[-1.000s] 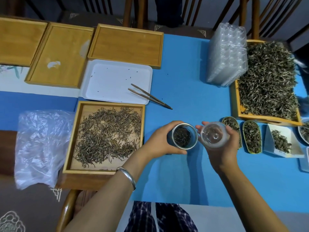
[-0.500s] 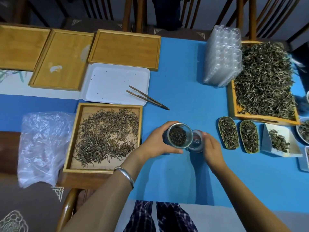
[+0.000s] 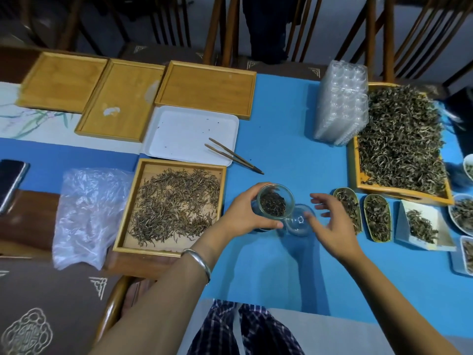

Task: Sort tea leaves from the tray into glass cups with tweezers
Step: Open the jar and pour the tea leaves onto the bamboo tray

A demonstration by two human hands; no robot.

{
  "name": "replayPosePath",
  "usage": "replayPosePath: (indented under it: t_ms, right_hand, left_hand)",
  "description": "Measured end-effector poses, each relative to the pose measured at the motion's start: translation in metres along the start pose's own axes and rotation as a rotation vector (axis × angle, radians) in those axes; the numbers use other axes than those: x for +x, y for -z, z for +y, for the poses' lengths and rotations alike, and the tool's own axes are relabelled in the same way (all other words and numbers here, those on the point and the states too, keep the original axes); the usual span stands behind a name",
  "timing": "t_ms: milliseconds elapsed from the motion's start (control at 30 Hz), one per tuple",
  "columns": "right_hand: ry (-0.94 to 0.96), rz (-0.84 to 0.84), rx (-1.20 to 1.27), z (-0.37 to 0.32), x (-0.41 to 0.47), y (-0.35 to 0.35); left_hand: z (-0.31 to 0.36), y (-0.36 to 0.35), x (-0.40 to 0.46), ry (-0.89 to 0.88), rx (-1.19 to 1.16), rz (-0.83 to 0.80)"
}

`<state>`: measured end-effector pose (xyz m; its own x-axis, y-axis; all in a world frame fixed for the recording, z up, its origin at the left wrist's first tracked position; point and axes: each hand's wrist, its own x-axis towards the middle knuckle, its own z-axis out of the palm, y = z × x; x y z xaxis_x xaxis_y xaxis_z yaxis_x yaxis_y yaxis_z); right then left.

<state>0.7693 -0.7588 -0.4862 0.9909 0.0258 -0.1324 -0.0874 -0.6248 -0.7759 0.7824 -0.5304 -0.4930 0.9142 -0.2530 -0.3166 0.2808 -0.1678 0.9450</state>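
Glass cup [image 3: 275,200] of tea's gripped in the left hand [image 3: 245,211]; right hand [image 3: 332,221] let go of the empty one [image 3: 298,220], fingers spread, maybe brushing it.

— How many wooden trays are on the table?
— Five: three bare ones along the far edge [image 3: 61,82] [image 3: 122,98] [image 3: 206,88], one holding thin tea leaves [image 3: 174,204], and one heaped with curlier leaves [image 3: 399,139].
— White trays?
— One [image 3: 189,134].
— Tweezers?
— One pair [image 3: 234,156].
— Glass cups?
— Two: one with leaves in it [image 3: 275,203], one clear [image 3: 298,221].
— Scoop dishes?
— Two green oval ones [image 3: 349,211] [image 3: 378,216] and one white [image 3: 422,224], each with leaves.
— Hands?
— Two, a left hand [image 3: 245,213] and a right hand [image 3: 332,224].
— Plastic bags?
— One [image 3: 87,213]. Also one phone [image 3: 11,180] and one stack of clear blister trays [image 3: 341,103]; how many trays are in the stack cannot be told.
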Motion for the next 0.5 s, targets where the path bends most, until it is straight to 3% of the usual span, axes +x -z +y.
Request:
replayPosePath:
  t_ms: [133, 367, 500]
  right_hand:
    - [0.191, -0.270, 0.103, -0.055, -0.004, -0.014]
    - [0.272, -0.146, 0.232, -0.133, 0.003, -0.060]
    - [0.398, -0.237, 0.267, -0.160, 0.008, -0.088]
  left_hand:
    - [0.027, 0.011, -0.014, -0.067, -0.028, 0.113]
    - [0.072, 0.053, -0.060, -0.167, -0.112, 0.298]
    - [0.073, 0.091, -0.096, -0.159, -0.086, 0.325]
